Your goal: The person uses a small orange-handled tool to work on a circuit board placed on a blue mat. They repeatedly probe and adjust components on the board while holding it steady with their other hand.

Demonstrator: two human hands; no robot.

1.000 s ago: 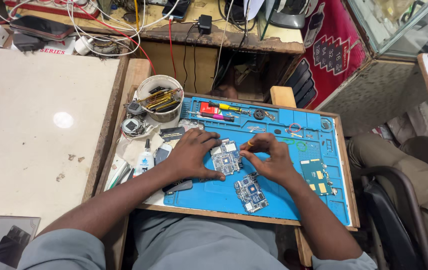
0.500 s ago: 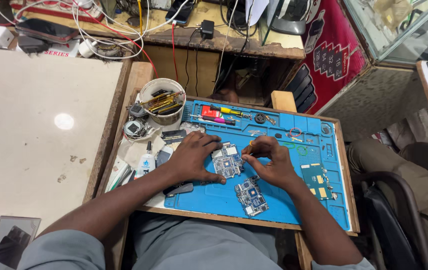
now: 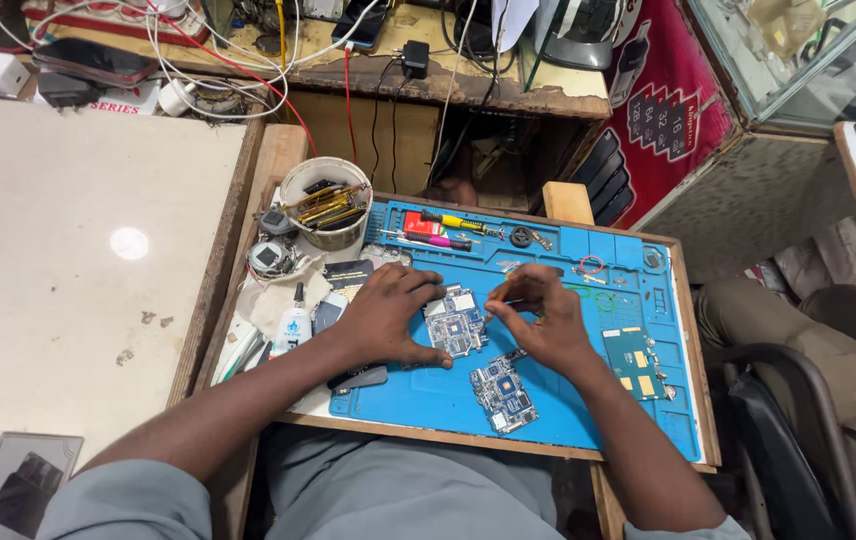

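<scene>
Head view, looking down on a blue repair mat (image 3: 548, 400) laid on a wooden board across the person's lap.

Left hand (image 3: 388, 315): palm down on the mat, fingers spread and curled round the left edge of a small circuit board (image 3: 456, 322), thumb below it, pinning it in place. The board lies flat near the middle of the mat, between the two hands.

Right hand (image 3: 538, 315): fingers pinched together on a thin tool (image 3: 504, 298) whose tip points left towards the board's right edge. Whether the tip touches the board cannot be told.

A second circuit board (image 3: 503, 392) lies flat just nearer than the first, below the right hand, untouched. A third, teal-green board (image 3: 633, 355) lies to the right, well apart from the hands.

Far side of the mat: screwdrivers (image 3: 443, 230) with coloured handles in the tray section. Far left, off the mat: a round white tub (image 3: 326, 200) holding tools. Left of the left hand: a small white bottle (image 3: 294, 325). Further left, a pale tabletop (image 3: 78, 260); cables (image 3: 248, 60) run across the far bench.
</scene>
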